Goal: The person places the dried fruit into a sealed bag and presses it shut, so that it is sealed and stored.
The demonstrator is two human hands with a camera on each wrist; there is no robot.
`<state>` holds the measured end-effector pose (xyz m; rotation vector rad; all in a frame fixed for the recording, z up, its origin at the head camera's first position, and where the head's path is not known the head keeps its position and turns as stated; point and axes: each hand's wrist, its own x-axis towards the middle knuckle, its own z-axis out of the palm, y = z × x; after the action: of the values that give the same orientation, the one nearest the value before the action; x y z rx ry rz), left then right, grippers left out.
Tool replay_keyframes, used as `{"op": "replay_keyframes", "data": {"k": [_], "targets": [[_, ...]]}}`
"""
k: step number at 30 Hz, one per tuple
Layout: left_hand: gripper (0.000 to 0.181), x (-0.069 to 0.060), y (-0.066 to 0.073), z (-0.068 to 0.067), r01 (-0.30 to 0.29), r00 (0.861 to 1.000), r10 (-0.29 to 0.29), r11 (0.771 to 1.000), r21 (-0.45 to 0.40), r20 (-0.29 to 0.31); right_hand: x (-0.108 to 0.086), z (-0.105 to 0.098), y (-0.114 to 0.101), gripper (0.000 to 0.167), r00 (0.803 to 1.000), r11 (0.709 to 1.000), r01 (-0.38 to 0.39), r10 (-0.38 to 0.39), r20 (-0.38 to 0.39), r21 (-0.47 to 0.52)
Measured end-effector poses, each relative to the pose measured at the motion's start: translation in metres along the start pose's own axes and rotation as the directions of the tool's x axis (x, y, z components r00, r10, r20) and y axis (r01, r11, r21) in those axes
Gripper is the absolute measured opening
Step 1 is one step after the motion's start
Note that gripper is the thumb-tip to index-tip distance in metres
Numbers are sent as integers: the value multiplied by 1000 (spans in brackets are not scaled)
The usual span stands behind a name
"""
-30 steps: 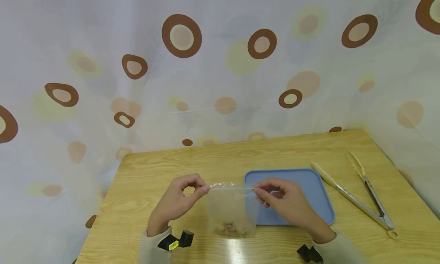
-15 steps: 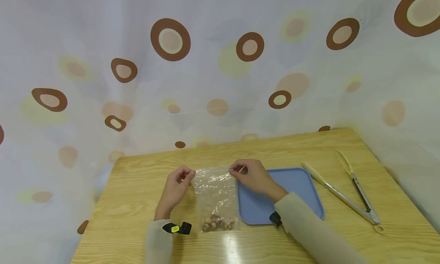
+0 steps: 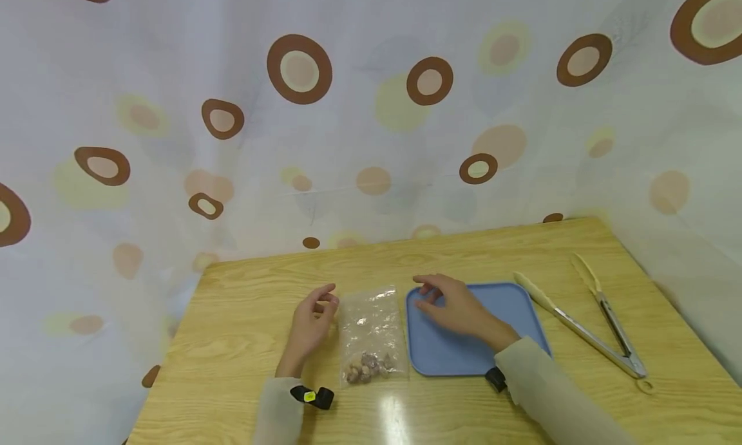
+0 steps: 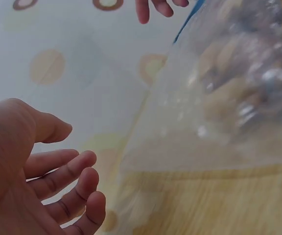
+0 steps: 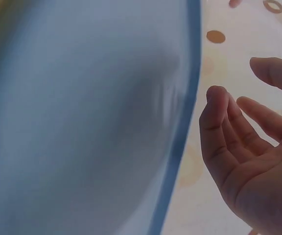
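Note:
A clear plastic zip bag [image 3: 373,329] lies flat on the table, with several small, rounded tan and purplish pieces [image 3: 365,368] gathered at its near end. Just left of the bag is my left hand [image 3: 312,322], its fingers loosely bent and holding nothing. My right hand [image 3: 455,306] hovers over the blue tray [image 3: 446,361], fingers relaxed, thumb apart, nothing in it. In the left wrist view the bag's contents [image 4: 244,73] look blurred, and the left hand [image 4: 43,171] is apart from the bag. The right wrist view shows the right hand [image 5: 248,147] beside the tray's edge [image 5: 192,73].
Metal tongs [image 3: 603,348] with pale tips lie spread on the right of the wooden table [image 3: 243,342], close to the tray's right side. A patterned curtain [image 3: 348,136] hangs behind the table and along its right side.
Both hands held the zip bag raised by its top corners, then lowered it to the table and let go. The right hand has since moved right, over the tray.

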<state>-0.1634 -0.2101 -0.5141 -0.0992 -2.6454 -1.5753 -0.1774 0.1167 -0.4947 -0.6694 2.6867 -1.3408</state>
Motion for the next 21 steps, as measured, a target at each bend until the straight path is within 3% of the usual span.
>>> {"op": "replay_keyframes", "data": {"k": [6, 10, 13, 16, 18, 21], "targets": [[37, -11, 8, 15, -124, 992, 124, 992, -14, 12, -20, -14, 3, 50, 996, 997, 17, -23, -89, -71], [37, -20, 20, 31, -257, 967, 255, 963, 79, 26, -32, -19, -2, 49, 985, 984, 49, -76, -157, -171], [39, -28, 30, 42, -375, 926, 377, 905, 199, 27, -43, -21, -6, 49, 972, 959, 49, -110, -209, -279], [42, -34, 39, 50, -458, 875, 484, 822, 340, 9, -53, -22, -6, 51, 948, 923, 71, -181, -262, -379], [44, -37, 44, 53, -482, 845, 535, 766, 427, -7, -58, -23, -5, 54, 924, 893, 106, -251, -290, -437], [49, -42, 50, 56, -487, 818, 574, 707, 513, -14, -65, -25, -2, 62, 888, 847, 143, -338, -311, -512]]}}
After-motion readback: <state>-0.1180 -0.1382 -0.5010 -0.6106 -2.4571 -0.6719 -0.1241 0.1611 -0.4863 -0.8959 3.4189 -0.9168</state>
